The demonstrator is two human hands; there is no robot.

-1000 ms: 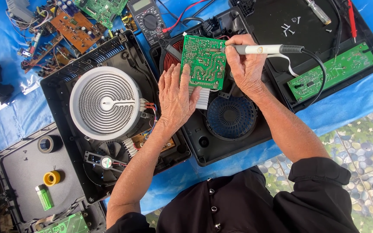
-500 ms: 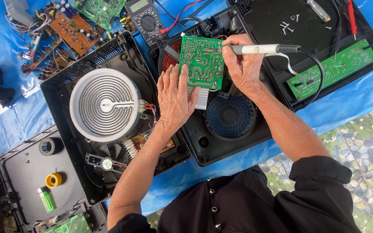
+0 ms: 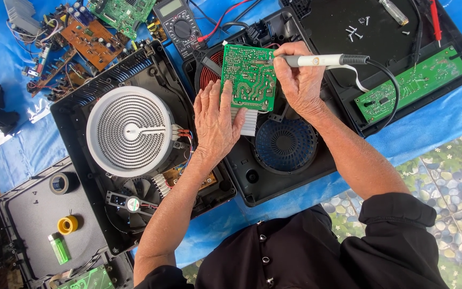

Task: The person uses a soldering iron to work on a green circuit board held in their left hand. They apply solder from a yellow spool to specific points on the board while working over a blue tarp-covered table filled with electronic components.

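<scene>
The right hand (image 3: 301, 80) gripped a soldering iron (image 3: 324, 60), its tip on the green circuit board (image 3: 249, 77). The left hand (image 3: 217, 119) lay flat, fingers together, steadying the board's lower edge over the opened black cooker housing (image 3: 290, 166). Soldering looked underway, with the housing unassembled and loose screws (image 3: 356, 32) lying near the blue sheet's (image 3: 434, 126) far edge.

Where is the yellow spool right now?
In the head view the yellow spool lies at lower left on a dark grey panel, between the black tape roll above and the green lighter below, far from both hands.
</scene>
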